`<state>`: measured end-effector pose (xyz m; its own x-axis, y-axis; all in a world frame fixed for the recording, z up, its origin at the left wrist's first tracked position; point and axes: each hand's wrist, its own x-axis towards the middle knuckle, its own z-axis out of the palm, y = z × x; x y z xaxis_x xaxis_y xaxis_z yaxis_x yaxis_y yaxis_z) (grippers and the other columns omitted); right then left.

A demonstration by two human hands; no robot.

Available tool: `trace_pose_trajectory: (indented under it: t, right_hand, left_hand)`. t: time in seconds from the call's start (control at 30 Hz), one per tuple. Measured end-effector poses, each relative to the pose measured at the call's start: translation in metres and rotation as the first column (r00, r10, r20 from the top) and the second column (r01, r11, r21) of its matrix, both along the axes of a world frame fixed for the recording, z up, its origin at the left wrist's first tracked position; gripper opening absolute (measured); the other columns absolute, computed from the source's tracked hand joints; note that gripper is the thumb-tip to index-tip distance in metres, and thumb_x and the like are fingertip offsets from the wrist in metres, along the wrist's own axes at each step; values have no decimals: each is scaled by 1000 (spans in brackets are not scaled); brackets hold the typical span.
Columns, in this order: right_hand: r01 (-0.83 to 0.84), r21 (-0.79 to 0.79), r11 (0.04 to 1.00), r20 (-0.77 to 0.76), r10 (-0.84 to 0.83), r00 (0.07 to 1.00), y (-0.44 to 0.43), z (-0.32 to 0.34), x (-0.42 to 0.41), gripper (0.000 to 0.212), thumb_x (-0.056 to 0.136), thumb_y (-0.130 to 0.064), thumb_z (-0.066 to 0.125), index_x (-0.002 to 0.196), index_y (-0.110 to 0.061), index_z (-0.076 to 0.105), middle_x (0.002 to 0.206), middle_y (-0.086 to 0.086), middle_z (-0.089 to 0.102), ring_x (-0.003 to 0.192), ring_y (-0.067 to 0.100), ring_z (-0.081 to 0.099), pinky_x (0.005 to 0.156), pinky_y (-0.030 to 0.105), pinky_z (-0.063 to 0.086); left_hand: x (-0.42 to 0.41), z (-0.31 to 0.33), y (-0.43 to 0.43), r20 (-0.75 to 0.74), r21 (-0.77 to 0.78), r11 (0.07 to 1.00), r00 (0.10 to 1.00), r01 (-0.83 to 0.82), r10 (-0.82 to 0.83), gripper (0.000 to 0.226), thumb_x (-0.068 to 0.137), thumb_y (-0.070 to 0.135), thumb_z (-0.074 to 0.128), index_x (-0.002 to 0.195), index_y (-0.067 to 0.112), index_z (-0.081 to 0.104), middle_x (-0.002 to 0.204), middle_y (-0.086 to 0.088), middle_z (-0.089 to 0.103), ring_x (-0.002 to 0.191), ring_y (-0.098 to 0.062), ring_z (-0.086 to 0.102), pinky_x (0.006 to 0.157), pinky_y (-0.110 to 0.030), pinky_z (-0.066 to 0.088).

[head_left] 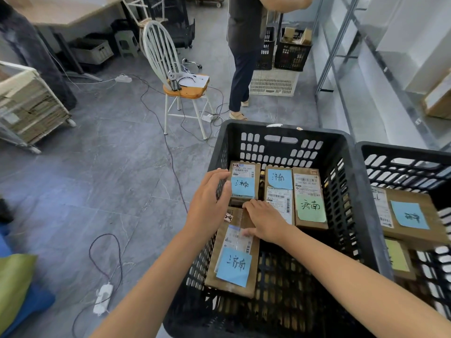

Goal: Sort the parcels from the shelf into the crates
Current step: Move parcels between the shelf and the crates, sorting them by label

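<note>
The right hand [266, 222] lies palm down on the far end of the near parcel [233, 264], thumb pressed on its label and fingers bent over its far edge, so it grips that end. The left hand [208, 198] is spread and relaxed across the left wall of the crate [288, 132], its fingertips touching the left edge of the far-left parcel [244, 182] without closing on it. The near parcel lies flat against the left wall, blue note up, its far edge just short of the far-left parcel, and the right fingers sit in that narrow gap. Along the far wall the far-left parcel, the middle parcel [279, 191] and the green-note parcel [310, 203] lie flat in a row; the last two touch, and a slim gap separates the first from the middle one. To the right of the near parcel the crate's grid bottom is bare as far as the right wall and the near wall. The right crate [402, 152] stands touching this one and holds a parcel with a blue note [410, 215] above one with a yellow note [397, 257]. Beyond the far rim, a chair [170, 76] and a standing person [244, 57] are well apart from the crate, and the shelf [341, 45] runs along the right.
</note>
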<state>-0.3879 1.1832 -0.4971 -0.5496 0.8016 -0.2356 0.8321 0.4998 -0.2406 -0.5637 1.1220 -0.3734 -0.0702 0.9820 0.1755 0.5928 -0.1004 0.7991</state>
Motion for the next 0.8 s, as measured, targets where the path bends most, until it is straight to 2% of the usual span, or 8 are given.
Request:
trace_pose_trajectory:
  t: [0.1, 0.23, 0.37, 0.47, 0.57, 0.63, 0.67, 0.8]
  right_hand:
    - [61, 17, 998, -66, -60, 996, 2, 16, 5, 45, 93, -36, 61, 131, -17, 47, 130, 0, 51, 117, 18, 48, 102, 31, 35]
    - [158, 42, 986, -97, -154, 983, -1, 55, 23, 32, 94, -33, 59, 122, -19, 53, 119, -1, 56, 108, 17, 51, 97, 31, 43]
    - [219, 121, 968, -82, -210, 974, -14, 102, 45, 37, 97, -34, 57, 130, -18, 50, 129, -2, 53, 121, 18, 48, 106, 33, 37]
    - [290, 188, 938, -104, -274, 956, -30, 139, 55, 40, 95, -32, 59, 131, -18, 50, 132, -1, 52, 124, 18, 47, 108, 34, 37]
    - [376, 241, 895, -137, -352, 926, -52, 174, 60, 38, 94, -29, 60, 129, -16, 51, 128, -2, 53, 120, 16, 48, 105, 33, 40]
    - [422, 280, 862, -141, -397, 907, -71, 193, 61, 37, 94, -29, 59, 128, -17, 52, 125, -3, 54, 120, 16, 47, 103, 32, 41]
    - [442, 301, 845, -137, -420, 897, -82, 201, 61, 39, 94, -31, 59, 130, -18, 51, 126, -5, 53, 122, 16, 46, 104, 32, 40]
    - [520, 332, 787, -120, -511, 851, -131, 225, 62, 47, 96, -35, 57, 139, -19, 45, 139, -4, 48, 135, 19, 37, 113, 36, 32]
  left_hand:
    - [1, 0, 0, -24, -14, 999, 999, 29, -30, 28, 103, 21, 47, 130, 17, 57, 133, 10, 52, 120, 2, 45, 81, 8, 30]
    - [2, 0, 4, -92, -45, 993, 989, 109, -113, 31, 103, 19, 48, 133, 13, 54, 135, 6, 50, 120, -3, 45, 80, 5, 34]
    - [6, 8, 8, -135, -90, 977, 970, 193, -204, 33, 103, 22, 47, 135, 17, 50, 137, 5, 48, 124, -10, 49, 96, -29, 52]
    - [11, 24, 10, -200, -97, 955, 934, 281, -295, 35, 102, 25, 47, 137, 19, 47, 139, 6, 45, 127, -12, 46, 102, -38, 49]
    - [12, 43, 13, -295, -57, 935, 889, 350, -351, 42, 102, 27, 49, 143, 18, 43, 150, 2, 40, 141, -15, 34, 119, -36, 30]
    - [12, 55, 10, -344, -13, 917, 859, 400, -379, 45, 102, 28, 49, 145, 19, 41, 152, 2, 39, 144, -14, 29, 119, -25, 14]
    - [13, 62, 6, -358, 7, 904, 845, 428, -398, 46, 102, 28, 49, 146, 20, 41, 151, 3, 40, 144, -14, 28, 116, -22, 12]
    - [19, 82, -12, -380, 100, 824, 786, 558, -487, 43, 103, 30, 46, 144, 22, 43, 144, 6, 47, 135, -10, 38, 105, -18, 25]
